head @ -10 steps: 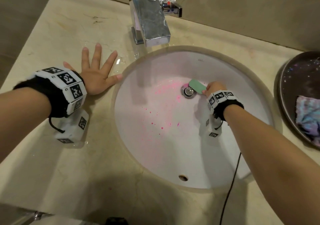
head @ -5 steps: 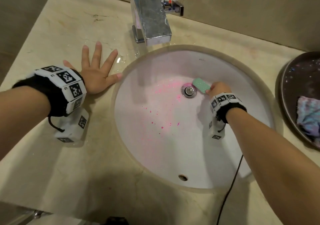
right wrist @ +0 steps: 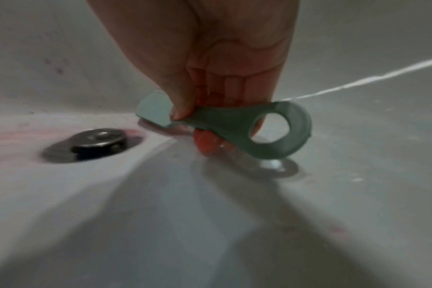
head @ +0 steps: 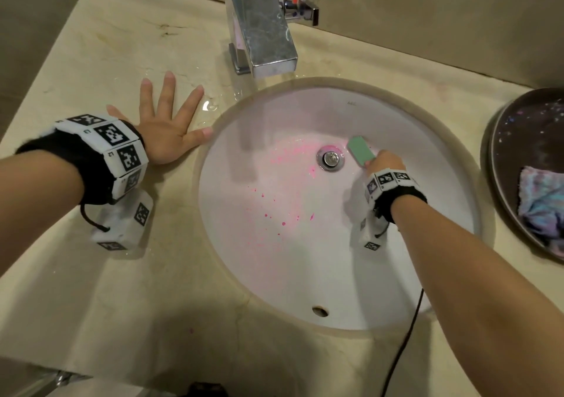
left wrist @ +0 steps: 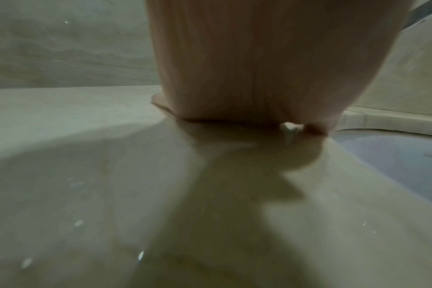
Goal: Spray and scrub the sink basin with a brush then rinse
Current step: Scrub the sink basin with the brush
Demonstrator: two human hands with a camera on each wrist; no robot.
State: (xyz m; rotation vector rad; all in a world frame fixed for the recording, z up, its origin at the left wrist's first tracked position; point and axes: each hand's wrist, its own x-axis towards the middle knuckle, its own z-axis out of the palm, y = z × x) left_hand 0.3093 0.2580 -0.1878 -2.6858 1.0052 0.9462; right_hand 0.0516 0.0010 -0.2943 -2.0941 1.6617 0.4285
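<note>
A round white sink basin (head: 305,268) is spattered with pink stains around its metal drain (head: 330,158). My right hand (head: 385,162) grips the handle of a green brush (head: 361,150) whose head lies on the basin just right of the drain. In the right wrist view the thumb and fingers pinch the green brush (right wrist: 237,124) handle, its loop end sticking out to the right, beside the drain (right wrist: 96,143). My left hand (head: 166,128) rests flat with spread fingers on the counter left of the basin; its palm (left wrist: 247,64) presses the counter.
A chrome faucet (head: 262,27) stands behind the basin. A dark round tray (head: 503,164) holding a blue-pink cloth (head: 541,204) sits at the right. A black cable (head: 403,344) crosses the basin's front rim. Wet beige counter (head: 91,290) surrounds the sink.
My right hand has drawn the brush a little to the right and back, from over the drain to beside it. The left hand has stayed put.
</note>
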